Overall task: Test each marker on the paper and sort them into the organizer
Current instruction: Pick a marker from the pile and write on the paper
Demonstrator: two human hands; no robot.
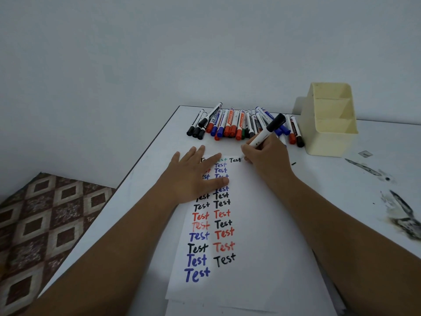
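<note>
A white sheet of paper (255, 236) lies on the white table, covered with columns of the word "Test" in black, red, blue and green. My left hand (196, 176) presses flat on the upper left of the sheet, fingers straight. My right hand (266, 160) grips a black marker (266, 132) with its black cap posted on the upper end; the tip is down at the top of the sheet, just right of a black "Test", and hidden by my fingers. A row of several capped markers (234, 124) lies behind the paper. A cream organizer (328, 137) with three compartments stands at the right.
The table's left edge (127, 179) runs diagonally, with patterned brown floor (41, 224) below it. Dark ink smears (403, 213) mark the table at the right. A plain wall rises behind the table. A second sheet edge shows under the paper near the bottom.
</note>
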